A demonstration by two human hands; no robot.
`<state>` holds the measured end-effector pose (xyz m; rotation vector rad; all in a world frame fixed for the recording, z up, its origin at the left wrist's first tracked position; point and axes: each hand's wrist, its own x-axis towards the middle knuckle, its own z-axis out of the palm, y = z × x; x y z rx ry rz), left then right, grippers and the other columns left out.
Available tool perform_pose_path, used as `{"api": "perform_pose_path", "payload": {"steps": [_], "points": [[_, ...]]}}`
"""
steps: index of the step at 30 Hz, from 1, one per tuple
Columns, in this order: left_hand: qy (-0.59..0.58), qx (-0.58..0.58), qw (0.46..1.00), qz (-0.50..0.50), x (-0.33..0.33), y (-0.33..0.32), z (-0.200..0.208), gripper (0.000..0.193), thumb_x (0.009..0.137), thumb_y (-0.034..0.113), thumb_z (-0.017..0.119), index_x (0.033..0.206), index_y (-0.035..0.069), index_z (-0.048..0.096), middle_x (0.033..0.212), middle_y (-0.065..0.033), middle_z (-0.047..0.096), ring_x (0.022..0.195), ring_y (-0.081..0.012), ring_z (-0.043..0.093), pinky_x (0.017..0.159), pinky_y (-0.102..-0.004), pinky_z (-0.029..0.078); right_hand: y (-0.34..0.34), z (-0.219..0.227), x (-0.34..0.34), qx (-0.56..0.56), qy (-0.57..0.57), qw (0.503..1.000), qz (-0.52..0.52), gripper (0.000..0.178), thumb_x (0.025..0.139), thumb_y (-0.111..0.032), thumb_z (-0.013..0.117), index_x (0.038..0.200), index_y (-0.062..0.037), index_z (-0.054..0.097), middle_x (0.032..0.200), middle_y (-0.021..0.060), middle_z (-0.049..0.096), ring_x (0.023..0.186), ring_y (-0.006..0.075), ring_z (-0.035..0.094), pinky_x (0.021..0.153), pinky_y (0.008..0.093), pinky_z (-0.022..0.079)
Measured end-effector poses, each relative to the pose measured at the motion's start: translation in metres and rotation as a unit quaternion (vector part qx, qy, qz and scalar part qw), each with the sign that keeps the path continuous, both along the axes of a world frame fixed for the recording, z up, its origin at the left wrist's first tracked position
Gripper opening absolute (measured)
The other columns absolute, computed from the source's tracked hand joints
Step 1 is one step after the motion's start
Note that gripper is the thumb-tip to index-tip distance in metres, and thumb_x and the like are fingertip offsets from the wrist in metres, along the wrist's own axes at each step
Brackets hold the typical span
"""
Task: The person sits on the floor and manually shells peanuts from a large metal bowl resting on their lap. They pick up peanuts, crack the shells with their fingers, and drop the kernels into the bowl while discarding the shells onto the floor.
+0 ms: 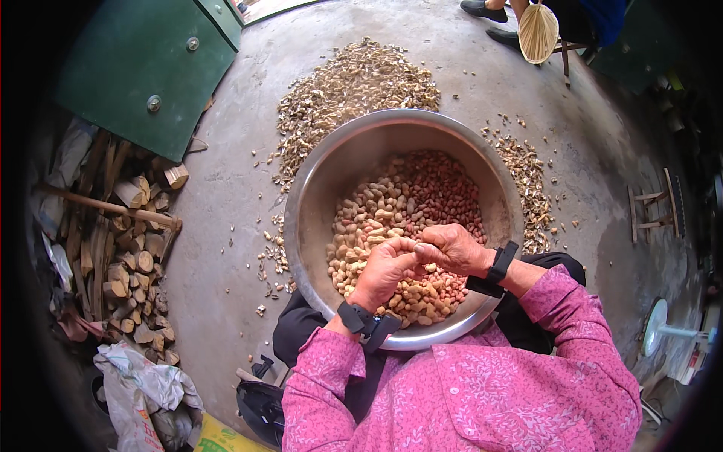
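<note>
A wide metal basin (316,188) rests on my lap, holding unshelled peanuts (369,207) on the left side and shelled reddish kernels (444,184) toward the back right. My left hand (385,270) and my right hand (452,247) meet over the basin's near half, fingertips pinched together on one peanut pod (416,258) between them. Both wrists wear black bands, and pink patterned sleeves cover my forearms.
Empty peanut shells (354,87) lie heaped on the concrete floor behind the basin, and more shells (527,181) lie to its right. Chopped firewood (124,256) is stacked at left below a green metal door (143,68). A small wooden stool (655,207) stands at right; another person's feet and a woven fan (538,32) are at the top.
</note>
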<state>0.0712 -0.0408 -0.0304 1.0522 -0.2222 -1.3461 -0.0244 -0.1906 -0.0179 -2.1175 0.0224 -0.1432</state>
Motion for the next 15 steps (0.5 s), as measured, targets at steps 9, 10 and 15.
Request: {"api": "perform_pose_path", "payload": {"steps": [9,10,15], "points": [[0.025,-0.011,0.999,-0.026,-0.001,0.004,-0.002,0.014,0.077,0.001,0.051,0.087,-0.002,0.059,0.088,-0.0109,0.062,0.066,-0.009,0.053,0.061,-0.0212,0.046,0.007,-0.004,0.0,-0.034,-0.044,0.998,-0.003,0.025,0.085,-0.02,0.049,0.066,-0.004,0.051,0.059,0.0114,0.05,0.056,0.0279,0.052,0.05,0.0366,0.04],[0.026,-0.012,0.999,-0.026,-0.001,0.005,-0.004,0.014,0.077,0.001,0.051,0.087,-0.002,0.059,0.088,-0.0109,0.062,0.066,-0.009,0.053,0.061,-0.0212,0.046,0.007,-0.005,-0.001,-0.034,-0.044,0.998,-0.003,0.025,0.085,-0.02,0.049,0.066,-0.004,0.051,0.059,0.0114,0.05,0.056,0.0279,0.052,0.05,0.0366,0.04],[0.096,-0.009,0.995,-0.002,-0.002,0.006,-0.001,0.012,0.079,0.004,0.054,0.09,-0.001,0.059,0.08,-0.0073,0.061,0.067,-0.0106,0.055,0.063,-0.023,0.048,0.006,-0.012,-0.001,-0.038,-0.09,0.995,0.003,0.021,0.084,-0.014,0.047,0.066,-0.003,0.048,0.059,0.0124,0.048,0.056,0.0293,0.05,0.052,0.0378,0.039]]}}
